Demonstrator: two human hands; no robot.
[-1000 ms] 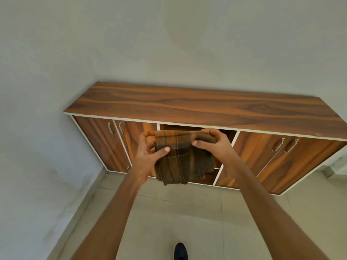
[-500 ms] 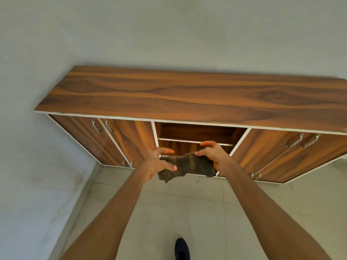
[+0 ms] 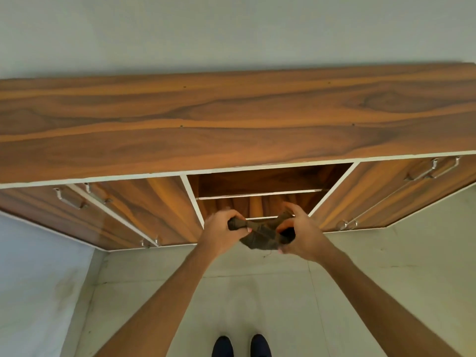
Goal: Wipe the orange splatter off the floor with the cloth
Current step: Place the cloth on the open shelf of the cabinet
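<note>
A dark brown checked cloth (image 3: 260, 234) is bunched up between my two hands, low in front of the open middle shelf of the cabinet. My left hand (image 3: 219, 228) grips its left end in a fist. My right hand (image 3: 300, 233) curls round its right side, thumb underneath. The cloth hangs above the pale tiled floor (image 3: 257, 300). No orange splatter shows on the visible floor.
A long wooden cabinet (image 3: 231, 119) stands against the wall, with closed doors left (image 3: 116, 210) and right (image 3: 386, 191) and open shelves (image 3: 257, 193) in the middle. A white wall (image 3: 38, 266) closes the left side. My dark shoes (image 3: 240, 345) show at the bottom edge.
The cloth went from hanging spread at chest height to a tight bunch held low. Both hands moved down toward the bottom shelf, and the view tilted down and closer to the cabinet.
</note>
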